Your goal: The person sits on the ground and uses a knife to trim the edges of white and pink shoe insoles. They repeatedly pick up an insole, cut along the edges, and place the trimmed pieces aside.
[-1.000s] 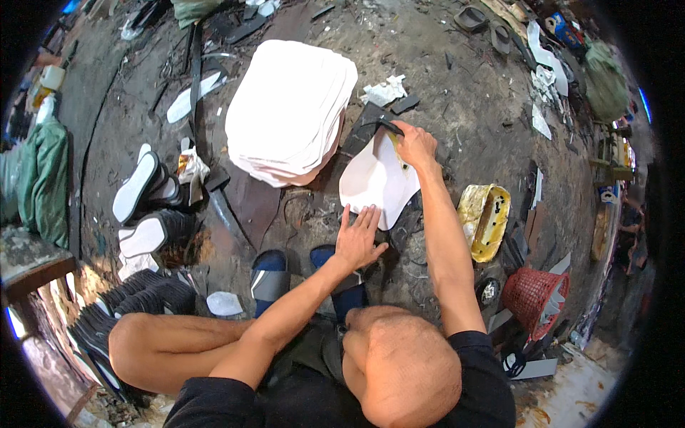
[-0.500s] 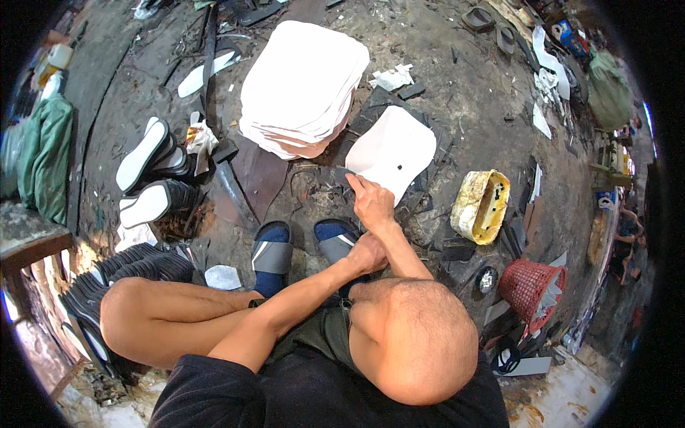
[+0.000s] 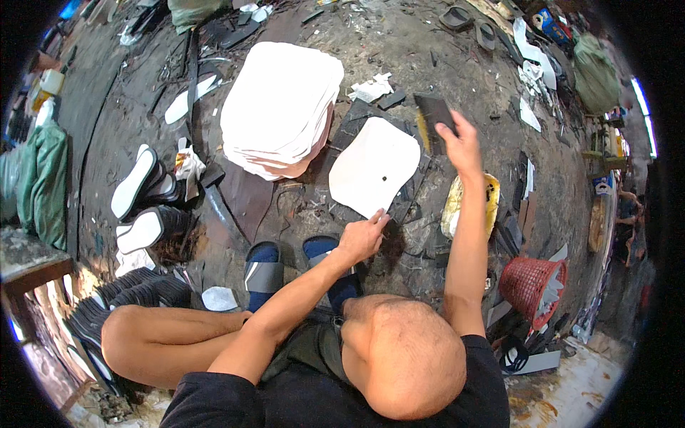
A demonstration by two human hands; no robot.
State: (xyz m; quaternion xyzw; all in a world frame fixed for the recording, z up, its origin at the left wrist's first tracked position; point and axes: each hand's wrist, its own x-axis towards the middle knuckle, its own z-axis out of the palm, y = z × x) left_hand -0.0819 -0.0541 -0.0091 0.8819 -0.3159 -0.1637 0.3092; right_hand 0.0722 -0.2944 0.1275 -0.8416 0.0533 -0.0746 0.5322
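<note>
A white sheet (image 3: 374, 160) with rounded corners and a small dark spot lies on the dark pieces on the ground in front of me. At its near corner, my left hand (image 3: 362, 241) has its fingertips closed on the edge. My right hand (image 3: 462, 146) is raised to the right of the sheet, apart from it. It grips a dark flat rectangular piece (image 3: 435, 114) with a yellowish edge; its exact kind is unclear. Below my right forearm, partly covered by it, stands a yellow-stained tub (image 3: 492, 196). A thick stack of similar white sheets (image 3: 282, 100) sits to the left.
Several white-topped soles (image 3: 135, 182) and a hammer-like tool (image 3: 221, 203) lie at left. Dark soles (image 3: 146, 289) are piled by my left knee. A red basket (image 3: 524, 289) stands at right. Scraps litter the ground; my slippered feet (image 3: 264, 274) are just in front.
My right hand has swung from the sheet out to the right, carrying the dark piece. My left hand has moved forward to the sheet's near corner. The forearms no longer cross.
</note>
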